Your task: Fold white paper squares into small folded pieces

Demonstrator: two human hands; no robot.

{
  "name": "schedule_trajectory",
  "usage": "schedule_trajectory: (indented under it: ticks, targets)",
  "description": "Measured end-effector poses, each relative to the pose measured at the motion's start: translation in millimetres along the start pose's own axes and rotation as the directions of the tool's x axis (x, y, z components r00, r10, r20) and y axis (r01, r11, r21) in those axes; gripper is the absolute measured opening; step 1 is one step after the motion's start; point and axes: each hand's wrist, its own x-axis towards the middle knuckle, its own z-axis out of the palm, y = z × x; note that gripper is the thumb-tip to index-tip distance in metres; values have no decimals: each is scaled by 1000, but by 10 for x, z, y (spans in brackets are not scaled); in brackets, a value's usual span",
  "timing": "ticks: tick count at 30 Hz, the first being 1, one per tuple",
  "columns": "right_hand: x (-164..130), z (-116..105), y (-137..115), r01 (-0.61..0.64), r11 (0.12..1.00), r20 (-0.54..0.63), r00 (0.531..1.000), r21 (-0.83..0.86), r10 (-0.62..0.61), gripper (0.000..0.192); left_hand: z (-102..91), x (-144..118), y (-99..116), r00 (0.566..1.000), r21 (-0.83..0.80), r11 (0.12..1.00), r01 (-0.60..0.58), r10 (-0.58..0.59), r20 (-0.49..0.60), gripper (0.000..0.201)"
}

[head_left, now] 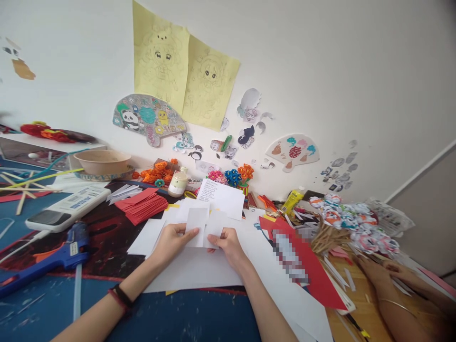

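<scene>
My left hand [174,241] pinches a small white paper [195,222] between thumb and fingers. My right hand [228,243] grips white paper [216,221] right beside it, with the thumb on top. The two parts meet or overlap in the middle; whether they are one folded sheet or separate pieces I cannot tell. Beneath both hands lies a larger white sheet [195,273]. Behind them stands a white card [228,199] with handwriting on its left part. More white paper [144,237] lies left of my left hand.
A stack of red paper [141,205] and a glue bottle [178,181] are behind my hands. At left lie a blue glue gun [67,254] and a white power strip [69,206]. Red paper [313,270] lies at right, near another person's hands [377,273] and several paper bundles [366,221].
</scene>
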Motion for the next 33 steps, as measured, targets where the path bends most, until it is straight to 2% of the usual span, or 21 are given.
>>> schedule_trajectory:
  ticks: [5, 11, 18, 24, 28, 33]
  targets:
    - [-17, -5, -39, 4, 1000, 61, 998, -11, -3, 37, -19, 18, 54, 998, 119, 992, -36, 28, 62, 41]
    - [-49, 50, -44, 54, 999, 57, 997, -9, -53, 40, -8, -12, 94, 990, 100, 995, -6, -9, 141, 38]
    - [-46, 168, -6, 103, 988, -42, 994, 112, -99, 40, 16, -72, 173, 998, 68, 998, -3, -1, 62, 40]
    - [-44, 173, -14, 127, 979, -45, 992, 161, -121, 40, 32, -80, 175, 997, -10, 999, 31, -30, 68, 41]
    - [-35, 142, -21, 114, 984, -58, 993, 137, -107, 37, 32, -66, 168, 998, 21, 1000, 23, -24, 55, 41]
    - [-26, 98, -34, 61, 995, 41, 997, 73, -64, 32, 5, -47, 192, 996, 59, 997, -59, 55, 75, 39]
